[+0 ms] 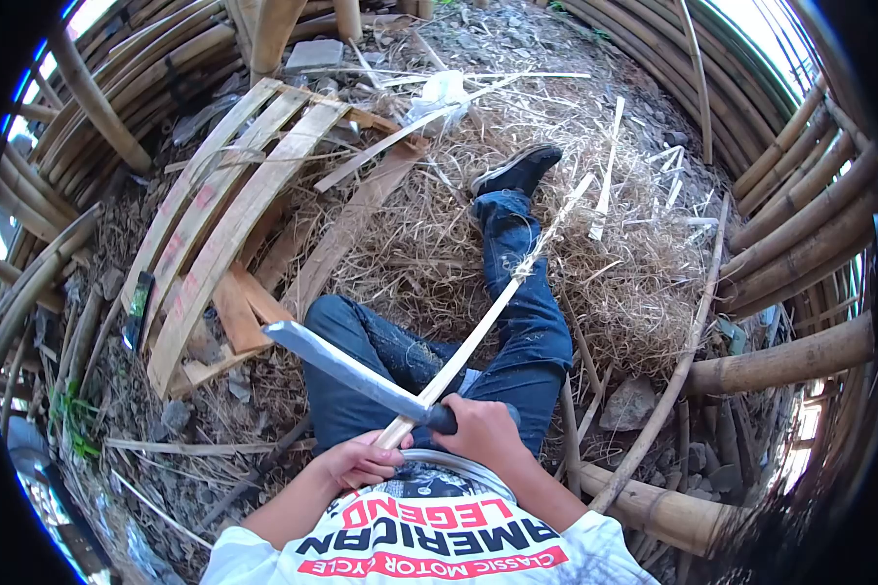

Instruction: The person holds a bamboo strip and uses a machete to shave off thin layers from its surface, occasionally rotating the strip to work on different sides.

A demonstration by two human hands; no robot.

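My right hand [481, 427] is wrapped round the dark handle of a machete [346, 370], whose broad grey blade points up and to the left. Close to my waist, my left hand [366, 458] grips the near end of a long pale bamboo strip [466, 349]. The blade crosses over the strip just beyond my left fingers. From there the strip runs away over my thighs, with frayed shavings curled around it near my outstretched leg. Its far end tapers above the straw-like shavings on the ground.
A slatted wooden pallet [234, 205] lies to the left, with a black-and-green object [139, 310] at its edge. Bamboo shavings [419, 234] cover the ground ahead. Bamboo poles [790, 366] stack up on both sides, and a rock [628, 404] sits right of my knee.
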